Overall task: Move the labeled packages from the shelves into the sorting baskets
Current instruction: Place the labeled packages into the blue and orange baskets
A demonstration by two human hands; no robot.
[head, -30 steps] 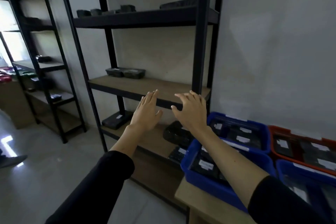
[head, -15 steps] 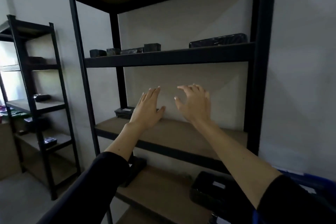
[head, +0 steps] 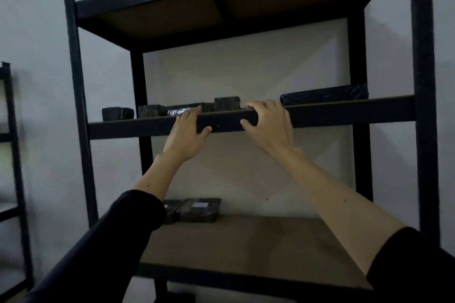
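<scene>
Several black wrapped packages stand along the upper shelf (head: 344, 109): a small block (head: 117, 113), a second block (head: 150, 110), a flat shiny package (head: 183, 110), a taller box (head: 227, 103) and a long flat package (head: 325, 96). My left hand (head: 188, 135) is raised to the shelf's front edge, its fingertips at the flat shiny package and its thumb on the front beam. My right hand (head: 269, 125) is beside it, fingers bent over the edge just right of the taller box, thumb on the beam. Neither hand holds a package. Two labeled packages (head: 199, 210) lie on the shelf below.
The black metal rack has upright posts at the left (head: 78, 106) and right (head: 423, 106). Its top board (head: 221, 2) is overhead. A second rack (head: 12, 155) stands at the far left. No baskets are in view.
The view has tilted upward and the blue and red baskets have left the frame. Both hands rose from the middle shelf level to the upper shelf's front edge.
</scene>
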